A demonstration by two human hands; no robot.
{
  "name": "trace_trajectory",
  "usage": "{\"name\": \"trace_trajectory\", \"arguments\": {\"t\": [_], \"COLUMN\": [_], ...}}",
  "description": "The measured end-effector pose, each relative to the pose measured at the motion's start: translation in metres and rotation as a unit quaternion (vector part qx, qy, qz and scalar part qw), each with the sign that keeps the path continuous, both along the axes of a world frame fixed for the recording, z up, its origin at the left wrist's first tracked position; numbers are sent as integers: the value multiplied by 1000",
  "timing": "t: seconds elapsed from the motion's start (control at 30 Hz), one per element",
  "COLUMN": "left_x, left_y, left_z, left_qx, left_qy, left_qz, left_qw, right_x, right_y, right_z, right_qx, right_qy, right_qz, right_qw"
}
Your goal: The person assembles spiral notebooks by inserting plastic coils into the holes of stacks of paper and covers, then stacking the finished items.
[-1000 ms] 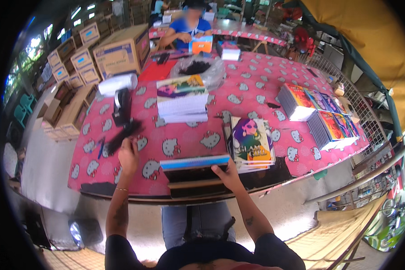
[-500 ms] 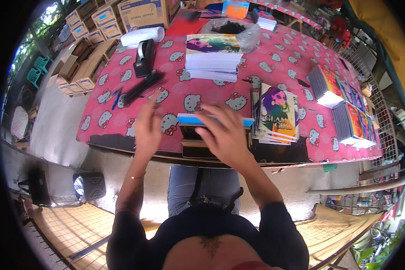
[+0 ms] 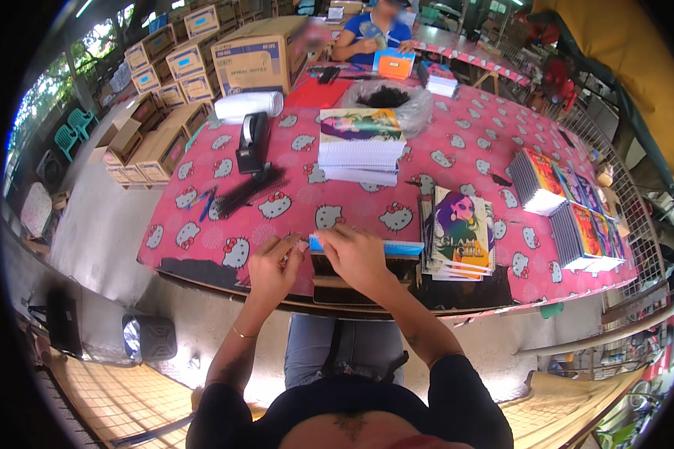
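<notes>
A narrow piece with a bright blue edge (image 3: 404, 248) stands in a dark wooden stand (image 3: 331, 290) at the table's near edge. Over its left end, my right hand (image 3: 358, 260) has its fingers bent down onto the blue edge, gripping it. My left hand (image 3: 274, 265) is just beside that end, thumb and fingertips pinched together; anything between them is too small to make out. To the right of the stand lies a small pile of notebooks (image 3: 463, 232) with illustrated covers. Black plastic spiral coils (image 3: 251, 193) lie in a bundle beyond my left hand.
Farther back are a notebook stack (image 3: 359, 156), a black tape dispenser (image 3: 253, 144), blue-handled pliers (image 3: 206, 203) and a plastic bag of black coils (image 3: 397, 103). Spiral notebooks (image 3: 565, 198) stand at right. Cartons (image 3: 258, 56) are piled far left. Another person (image 3: 374, 37) works across the table.
My left hand has moved in toward my right hand and its fingers have closed. My right hand has shifted to the blue edge's left end. The view has tilted up, showing the other person.
</notes>
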State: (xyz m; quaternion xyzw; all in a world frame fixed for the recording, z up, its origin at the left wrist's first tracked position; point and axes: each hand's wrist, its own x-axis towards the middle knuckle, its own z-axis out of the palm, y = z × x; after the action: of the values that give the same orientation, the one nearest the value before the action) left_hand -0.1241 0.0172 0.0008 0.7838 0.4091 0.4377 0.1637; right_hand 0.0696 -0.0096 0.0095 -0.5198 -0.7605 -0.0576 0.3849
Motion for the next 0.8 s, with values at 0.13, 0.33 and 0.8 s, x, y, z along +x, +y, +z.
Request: {"name": "trace_trajectory", "arguments": {"t": [0.13, 0.33, 0.8], "left_x": [2, -17, 1], "left_y": [15, 42, 27], "left_z": [1, 3, 13], "left_qx": [46, -15, -18], "left_qy": [-15, 132, 105], "left_qz": [-40, -159, -136], "left_qw": [998, 978, 985], "right_x": [-2, 5, 24], "right_y": [-2, -8, -16], "right_z": [1, 10, 15], "right_qx": [0, -13, -92], "right_qy": [13, 48, 9], "right_qz": [-1, 41, 13], "right_qw": [1000, 998, 996]}}
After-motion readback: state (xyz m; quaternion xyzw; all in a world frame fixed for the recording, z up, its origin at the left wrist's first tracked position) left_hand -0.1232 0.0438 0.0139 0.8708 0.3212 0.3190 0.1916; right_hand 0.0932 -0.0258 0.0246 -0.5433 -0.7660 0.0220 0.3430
